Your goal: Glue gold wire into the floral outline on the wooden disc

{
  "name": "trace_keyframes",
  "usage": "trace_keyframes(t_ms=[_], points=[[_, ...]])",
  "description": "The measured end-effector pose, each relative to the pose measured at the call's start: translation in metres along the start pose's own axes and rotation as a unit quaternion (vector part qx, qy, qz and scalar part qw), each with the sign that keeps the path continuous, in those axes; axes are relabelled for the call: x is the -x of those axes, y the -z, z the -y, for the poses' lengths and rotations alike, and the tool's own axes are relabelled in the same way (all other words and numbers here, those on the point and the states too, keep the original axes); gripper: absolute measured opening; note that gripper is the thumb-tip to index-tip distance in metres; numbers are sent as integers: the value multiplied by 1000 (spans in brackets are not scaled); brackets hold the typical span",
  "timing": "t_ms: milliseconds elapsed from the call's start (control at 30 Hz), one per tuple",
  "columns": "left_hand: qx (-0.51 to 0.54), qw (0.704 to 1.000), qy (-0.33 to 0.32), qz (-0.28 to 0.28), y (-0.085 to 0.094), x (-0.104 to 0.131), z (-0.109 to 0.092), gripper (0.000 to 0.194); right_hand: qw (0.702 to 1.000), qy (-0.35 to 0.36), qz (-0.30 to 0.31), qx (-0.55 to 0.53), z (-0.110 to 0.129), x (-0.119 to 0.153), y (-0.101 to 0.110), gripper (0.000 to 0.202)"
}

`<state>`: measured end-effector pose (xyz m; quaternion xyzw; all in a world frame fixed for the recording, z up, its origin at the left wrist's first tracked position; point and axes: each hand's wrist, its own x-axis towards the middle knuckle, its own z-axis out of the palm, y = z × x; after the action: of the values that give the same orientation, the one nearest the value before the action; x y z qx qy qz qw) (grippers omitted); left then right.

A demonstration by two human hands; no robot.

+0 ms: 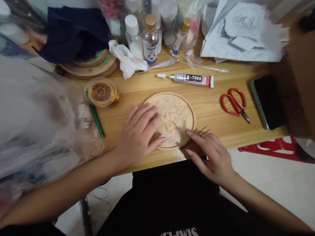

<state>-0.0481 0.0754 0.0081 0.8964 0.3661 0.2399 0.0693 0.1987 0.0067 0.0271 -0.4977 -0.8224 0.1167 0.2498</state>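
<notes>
A round, pale wooden disc [188, 111] with a raised rim and a drawn line pattern lies near the table's front edge. Gold wire [170, 126], bent into a curl and a heart-like loop, rests at its middle. My left hand [139, 132] lies open over the disc's left side, fingers stretched and thumb apart. At the lower right rim is my right hand [212, 154], index finger and thumb apart, the index tip touching the edge. A thin dark tool with two prongs [203, 130], like tweezers, passes beneath the right fingers; its middle is hidden.
Behind the disc lie a B-7000 glue tube [193, 79] and several bottles [150, 41]. Red-handled cutters [235, 104] and a phone [268, 102] lie right. A wire spool [102, 92], green pencil [96, 115] and plastic bag [37, 112] are left; paper drawings [244, 32] stand behind.
</notes>
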Motion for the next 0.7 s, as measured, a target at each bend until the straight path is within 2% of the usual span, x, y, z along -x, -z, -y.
trace_keyframes(t_ms=[167, 233, 333, 400, 500, 600, 700], points=[[-40, 999, -14, 15, 2, 0, -3, 48, 995, 18, 38, -95, 8, 2, 0, 44], [-52, 998, -16, 17, 4, -1, -3, 45, 988, 42, 61, -138, 12, 0, -1, 40], [-55, 998, -37, 22, 7, -2, -5, 42, 972, 70, 63, -213, 13, -8, 2, 38], [-52, 997, -57, 26, 6, -2, -6, 43, 961, 63, 56, -263, 8, -15, 8, 43], [-52, 996, -63, 44, 2, -1, -8, 53, 932, 0, 58, -359, -2, -25, 17, 52], [-53, 995, -51, 68, -2, 0, -10, 63, 907, -66, -5, -416, -10, -32, 17, 52], [-52, 994, -44, 81, -3, 1, -10, 67, 911, -121, -102, -380, -13, -37, 9, 45]])
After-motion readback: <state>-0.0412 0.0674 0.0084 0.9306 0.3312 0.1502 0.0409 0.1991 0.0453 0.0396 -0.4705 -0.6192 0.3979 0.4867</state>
